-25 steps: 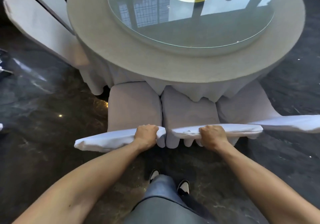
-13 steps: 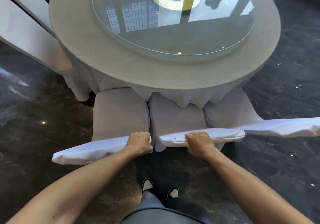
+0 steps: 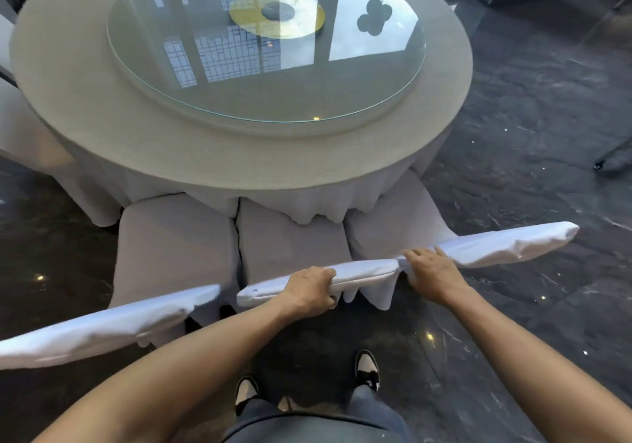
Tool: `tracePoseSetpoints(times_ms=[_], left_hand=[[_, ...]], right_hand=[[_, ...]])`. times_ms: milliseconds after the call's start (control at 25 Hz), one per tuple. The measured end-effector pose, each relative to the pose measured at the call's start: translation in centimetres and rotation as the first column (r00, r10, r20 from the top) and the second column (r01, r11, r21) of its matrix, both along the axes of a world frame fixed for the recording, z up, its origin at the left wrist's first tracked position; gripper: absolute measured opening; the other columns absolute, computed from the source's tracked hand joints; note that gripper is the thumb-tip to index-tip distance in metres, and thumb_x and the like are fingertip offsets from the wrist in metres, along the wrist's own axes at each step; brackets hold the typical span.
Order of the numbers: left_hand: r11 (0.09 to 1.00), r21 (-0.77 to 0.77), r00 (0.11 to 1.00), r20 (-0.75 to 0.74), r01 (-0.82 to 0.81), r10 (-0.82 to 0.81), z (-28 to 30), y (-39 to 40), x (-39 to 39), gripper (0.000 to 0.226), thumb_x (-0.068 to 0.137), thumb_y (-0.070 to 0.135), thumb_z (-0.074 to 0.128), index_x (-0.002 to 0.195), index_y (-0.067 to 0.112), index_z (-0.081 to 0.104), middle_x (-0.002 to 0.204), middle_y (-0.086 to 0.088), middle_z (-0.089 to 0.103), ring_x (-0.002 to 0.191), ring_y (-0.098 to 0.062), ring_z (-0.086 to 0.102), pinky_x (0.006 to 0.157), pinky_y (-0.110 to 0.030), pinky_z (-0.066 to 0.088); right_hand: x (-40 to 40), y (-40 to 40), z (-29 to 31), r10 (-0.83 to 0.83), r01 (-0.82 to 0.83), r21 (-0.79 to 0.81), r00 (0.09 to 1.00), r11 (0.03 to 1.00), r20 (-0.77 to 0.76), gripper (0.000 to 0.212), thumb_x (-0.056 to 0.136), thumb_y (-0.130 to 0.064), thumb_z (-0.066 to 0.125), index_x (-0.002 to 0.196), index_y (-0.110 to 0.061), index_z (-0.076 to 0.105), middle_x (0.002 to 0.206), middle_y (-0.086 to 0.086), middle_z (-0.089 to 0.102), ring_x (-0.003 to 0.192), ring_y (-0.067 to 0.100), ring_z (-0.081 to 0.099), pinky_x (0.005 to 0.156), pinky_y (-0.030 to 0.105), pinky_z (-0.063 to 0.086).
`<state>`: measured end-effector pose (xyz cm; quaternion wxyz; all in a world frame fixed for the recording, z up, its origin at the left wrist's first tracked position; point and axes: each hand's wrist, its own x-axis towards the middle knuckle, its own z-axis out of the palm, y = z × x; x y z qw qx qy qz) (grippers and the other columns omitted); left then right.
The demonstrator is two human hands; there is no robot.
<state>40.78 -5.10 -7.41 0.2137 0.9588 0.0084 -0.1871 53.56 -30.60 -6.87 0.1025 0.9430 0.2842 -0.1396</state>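
Three white-covered chairs stand side by side, seats tucked under a round table (image 3: 239,165) with a grey cloth. My left hand (image 3: 313,288) grips the top of the middle chair's back (image 3: 362,273), fingers curled over its edge. My right hand (image 3: 434,271) lies with fairly straight fingers on the near end of the right chair's back (image 3: 506,247), where the cover bunches. The left chair's back (image 3: 102,326) is untouched and slants toward the lower left.
A glass turntable (image 3: 273,66) with a yellow disc (image 3: 277,14) sits on the table. Dark polished stone floor (image 3: 530,134) surrounds it. Another covered chair (image 3: 20,134) stands at the far left. My shoes (image 3: 367,370) are just behind the chairs.
Both hands have shifted one chair to the right: the left from the left chair's back to the middle one, the right from the middle chair's back to the right one. The view swung right.
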Motion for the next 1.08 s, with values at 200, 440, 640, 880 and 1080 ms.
tracePoseSetpoints(times_ms=[200,440,640,880,1080], left_hand=[[0.976,0.178,0.992,0.017,-0.125,0.124,0.2,-6.7,3.8,0.020,0.075,0.031,0.058,0.093,0.024,0.061,0.095,-0.002,0.069,0.085,-0.027,0.064,0.069,-0.035,0.045],[0.891,0.322,0.948,0.101,-0.319,0.303,-0.5,-9.5,4.7,0.021,0.081,0.043,0.064,0.098,0.033,0.071,0.084,0.003,0.072,0.073,-0.021,0.066,0.068,-0.034,0.051],[0.875,0.349,0.941,0.106,-0.337,0.320,-0.1,-10.1,5.0,0.019,0.079,0.043,0.066,0.092,0.031,0.073,0.080,0.004,0.071,0.070,-0.020,0.064,0.064,-0.032,0.049],[0.894,0.327,0.952,0.081,-0.305,0.295,0.0,-10.2,5.6,0.014,0.079,0.038,0.065,0.083,0.026,0.071,0.074,0.002,0.069,0.067,-0.021,0.063,0.062,-0.031,0.046],[0.895,0.335,0.955,0.073,-0.296,0.288,-0.5,-10.1,6.0,0.016,0.079,0.040,0.066,0.084,0.025,0.070,0.077,0.001,0.070,0.070,-0.023,0.065,0.063,-0.032,0.046]], right_hand=[[6.0,-8.2,0.0,-0.001,0.023,-0.231,0.995,0.973,0.095,0.028,0.079,-0.017,0.054,0.107,-0.021,0.058,0.108,0.001,0.060,0.109,0.024,0.056,0.112,0.053,0.022],[9.0,-9.6,0.7,0.118,-0.120,-0.302,0.993,0.946,-0.022,0.024,0.085,-0.014,0.052,0.101,-0.021,0.069,0.101,-0.002,0.072,0.095,0.021,0.069,0.076,0.029,0.051],[9.6,-9.4,1.0,0.177,-0.189,-0.346,0.982,0.919,-0.068,0.023,0.084,-0.015,0.053,0.101,-0.018,0.069,0.102,-0.001,0.072,0.094,0.022,0.069,0.075,0.029,0.051],[9.6,-7.9,1.7,0.225,-0.239,-0.363,0.971,0.900,-0.083,0.026,0.085,-0.017,0.053,0.106,-0.017,0.069,0.108,0.001,0.071,0.100,0.024,0.068,0.078,0.030,0.051],[9.5,-7.6,1.9,0.203,-0.219,-0.376,0.976,0.900,-0.082,0.026,0.085,-0.016,0.053,0.105,-0.017,0.069,0.108,0.002,0.071,0.099,0.024,0.068,0.075,0.028,0.049]])
